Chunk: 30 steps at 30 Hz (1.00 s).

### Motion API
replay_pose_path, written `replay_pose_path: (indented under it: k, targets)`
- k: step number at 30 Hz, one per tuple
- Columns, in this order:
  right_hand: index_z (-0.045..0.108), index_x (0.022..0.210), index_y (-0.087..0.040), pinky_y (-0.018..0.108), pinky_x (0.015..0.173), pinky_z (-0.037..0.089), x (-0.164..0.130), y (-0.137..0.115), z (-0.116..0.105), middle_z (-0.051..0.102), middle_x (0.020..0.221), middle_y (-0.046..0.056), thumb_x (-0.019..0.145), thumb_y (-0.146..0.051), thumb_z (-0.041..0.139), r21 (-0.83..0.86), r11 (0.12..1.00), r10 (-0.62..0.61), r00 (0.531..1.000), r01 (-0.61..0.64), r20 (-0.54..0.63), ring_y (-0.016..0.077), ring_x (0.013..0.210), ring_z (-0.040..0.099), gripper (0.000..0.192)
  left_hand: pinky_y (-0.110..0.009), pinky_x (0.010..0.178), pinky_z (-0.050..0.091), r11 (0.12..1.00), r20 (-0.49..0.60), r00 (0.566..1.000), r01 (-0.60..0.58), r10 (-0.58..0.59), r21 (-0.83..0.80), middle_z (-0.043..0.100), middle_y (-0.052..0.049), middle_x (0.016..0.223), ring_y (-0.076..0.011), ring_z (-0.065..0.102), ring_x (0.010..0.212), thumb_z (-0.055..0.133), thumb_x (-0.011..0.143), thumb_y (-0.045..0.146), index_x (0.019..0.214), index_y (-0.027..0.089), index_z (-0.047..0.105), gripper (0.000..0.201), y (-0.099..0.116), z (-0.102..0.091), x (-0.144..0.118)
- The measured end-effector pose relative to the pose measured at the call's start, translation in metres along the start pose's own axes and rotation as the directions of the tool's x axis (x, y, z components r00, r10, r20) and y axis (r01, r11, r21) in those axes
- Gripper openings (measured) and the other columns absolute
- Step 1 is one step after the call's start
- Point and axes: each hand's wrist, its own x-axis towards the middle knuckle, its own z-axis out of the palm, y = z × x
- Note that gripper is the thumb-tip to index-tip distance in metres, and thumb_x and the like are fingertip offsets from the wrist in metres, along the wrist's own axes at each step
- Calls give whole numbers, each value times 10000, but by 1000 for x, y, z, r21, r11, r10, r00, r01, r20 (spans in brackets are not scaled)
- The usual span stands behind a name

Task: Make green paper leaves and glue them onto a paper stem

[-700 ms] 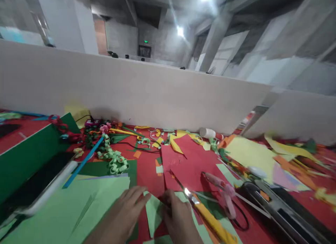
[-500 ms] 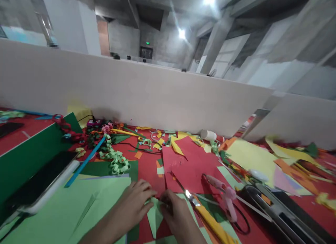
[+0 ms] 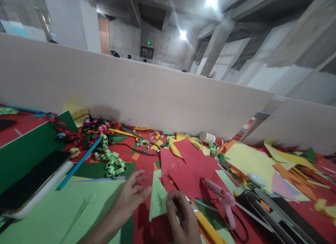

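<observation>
My right hand [image 3: 182, 214] pinches the edge of a light green paper piece [image 3: 158, 198], a creased, pointed shape hanging over the red table. To its left, my left hand [image 3: 131, 193] is apart from the paper, with its fingers spread and nothing in them. Under my left forearm spread light green sheets [image 3: 57, 198] over dark green paper. A yellow box cutter [image 3: 207, 224] lies just right of my right hand, its front end partly hidden by it. Beyond that rests a pink glue gun [image 3: 223, 200].
Red sheets [image 3: 194, 163] lie ahead of my hands. A green paper chain [image 3: 111, 160] and a blue strip [image 3: 78, 163] are at left, near a phone [image 3: 34, 181]. At right sit a large grey-black tool [image 3: 278, 212] and yellow paper [image 3: 249, 160]. A white partition [image 3: 147, 93] stands behind.
My left hand has let go of the green paper and moved left, its fingers spreading. My right hand keeps hold, and the piece has turned and shifted upward.
</observation>
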Motion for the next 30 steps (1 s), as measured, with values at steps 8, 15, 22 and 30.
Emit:
replay_pose_path:
  k: [8,15,22,30]
  targets:
    - [673,1295,-303,253,790,584,-4,1,-21,759,1102,57,920,-395,714,-58,981,-152,920,185,361,193,859,718,388,-378,900,542,987,166,977,148,-136,-67,787,-111,1022,-310,725,1022,864,712,574,1171,155,660,654,4,-9,0]
    - [718,1125,-276,243,775,553,15,-1,-36,735,970,54,965,-117,577,-79,871,-365,746,485,557,169,893,697,266,-382,999,492,980,280,940,179,-196,85,728,-137,1240,-315,651,1185,810,788,478,1337,160,602,668,7,-21,-7]
    - [743,923,-265,285,784,511,14,9,-27,714,951,31,886,-137,676,-288,861,-172,775,418,608,190,902,679,149,-380,1059,472,786,309,950,-153,-51,600,667,-109,1367,-285,614,1231,651,889,222,1463,221,553,582,3,-10,-14]
    - [716,873,-257,306,791,501,10,6,-14,724,977,25,882,-97,625,-388,891,16,838,236,546,209,931,688,184,-314,836,568,12,642,696,-681,321,732,759,-77,1203,-246,680,996,594,896,35,1160,186,709,325,-25,-30,-36]
